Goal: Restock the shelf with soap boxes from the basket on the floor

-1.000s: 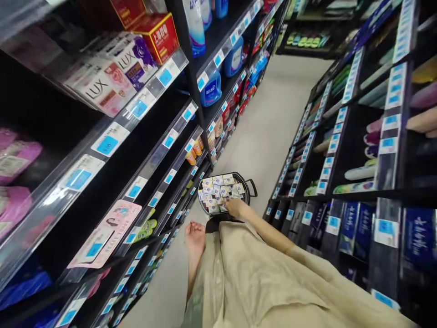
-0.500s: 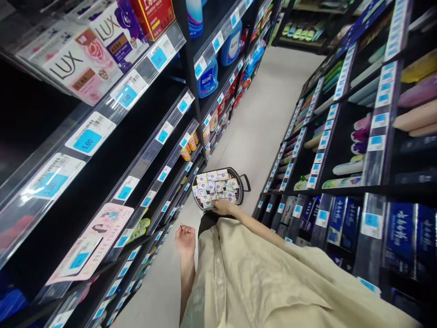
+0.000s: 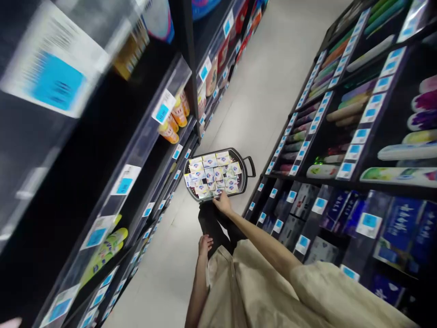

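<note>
A dark shopping basket [image 3: 243, 184] is in the middle of the view, low in the aisle just ahead of my legs. Inside it lie many small white boxes [image 3: 209, 161] with blue and yellow print, which look like boxed soap. At the near rim, my right hand [image 3: 223, 203] has its fingers closed over the edge beside the nearest boxes; its fingertips are partly hidden. My left hand [image 3: 205, 244] hangs beside my left leg, holding nothing visible, its fingers loosely bent and slightly apart.
On the left, dark shelves with price tags [image 3: 125, 180] hold orange-and-yellow bottles [image 3: 179, 111] and green packs [image 3: 111, 246]. To the right, shelves carry slippers [image 3: 322, 171] and blue boxes [image 3: 398, 228]. The grey floor [image 3: 259, 86] runs between them.
The view has tipped down and moved closer to the shelves and basket. My left hand has come in toward my leg. My right hand stays at the basket's near rim.
</note>
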`<state>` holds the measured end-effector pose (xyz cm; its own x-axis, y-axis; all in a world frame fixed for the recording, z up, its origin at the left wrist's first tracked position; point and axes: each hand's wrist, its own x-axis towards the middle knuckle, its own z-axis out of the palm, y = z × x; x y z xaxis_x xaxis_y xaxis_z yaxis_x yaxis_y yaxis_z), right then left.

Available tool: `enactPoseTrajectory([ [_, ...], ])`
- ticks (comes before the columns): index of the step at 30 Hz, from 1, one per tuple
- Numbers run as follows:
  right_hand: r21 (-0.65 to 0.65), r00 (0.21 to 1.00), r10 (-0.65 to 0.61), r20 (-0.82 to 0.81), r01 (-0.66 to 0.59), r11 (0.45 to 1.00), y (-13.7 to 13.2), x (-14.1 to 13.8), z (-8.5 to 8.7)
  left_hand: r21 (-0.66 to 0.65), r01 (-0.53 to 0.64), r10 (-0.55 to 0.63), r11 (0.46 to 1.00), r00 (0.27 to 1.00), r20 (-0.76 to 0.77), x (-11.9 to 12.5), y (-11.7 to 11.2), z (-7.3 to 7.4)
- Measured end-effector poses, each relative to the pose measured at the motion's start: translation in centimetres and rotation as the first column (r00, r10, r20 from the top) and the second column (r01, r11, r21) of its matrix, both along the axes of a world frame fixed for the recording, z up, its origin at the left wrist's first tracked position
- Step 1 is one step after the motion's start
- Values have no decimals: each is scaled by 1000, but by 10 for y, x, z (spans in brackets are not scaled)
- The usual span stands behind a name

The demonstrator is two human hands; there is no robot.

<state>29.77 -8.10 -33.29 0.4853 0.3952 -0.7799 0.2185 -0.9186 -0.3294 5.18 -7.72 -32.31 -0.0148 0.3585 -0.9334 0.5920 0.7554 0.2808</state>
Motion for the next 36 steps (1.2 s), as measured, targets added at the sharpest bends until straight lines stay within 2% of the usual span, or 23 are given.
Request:
enactPoseTrajectory([
  [3,-51,991,-123,56,126,991,16,14,-53,-43,200,-202,979,979,-41,-3,-1,-38],
  [7,13,954,-271,127,272,962,43,32,-113,-9,442,-442,897,897,0,7,36,-87],
  [10,69,921,-341,190,334,940,59,41,-143,34,582,-582,813,813,9,18,78,-120],
  [12,70,916,-342,210,334,940,64,44,-152,70,650,-651,757,759,-10,27,106,-133],
  [14,55,929,-301,215,297,953,63,47,-152,109,697,-699,709,715,-26,39,131,-139],
  [16,27,951,-236,201,236,971,55,52,-146,150,722,-727,676,686,-29,53,151,-136],
  [18,-14,969,-176,173,181,983,41,59,-136,186,733,-743,654,669,-19,67,162,-130],
  [20,-42,981,-123,147,131,991,24,67,-125,212,740,-757,639,654,0,76,164,-123],
  [24,0,990,-36,136,36,999,-4,87,-108,208,755,-777,622,628,42,79,145,-121],
  [27,80,987,31,157,-44,996,-7,104,-99,156,771,-784,618,619,50,67,120,-128],
  [32,196,944,136,299,-200,960,27,142,-97,44,802,-803,596,594,48,35,88,-135],
  [36,191,891,215,400,-310,931,62,168,-111,22,811,-811,584,583,51,11,82,-138],
])
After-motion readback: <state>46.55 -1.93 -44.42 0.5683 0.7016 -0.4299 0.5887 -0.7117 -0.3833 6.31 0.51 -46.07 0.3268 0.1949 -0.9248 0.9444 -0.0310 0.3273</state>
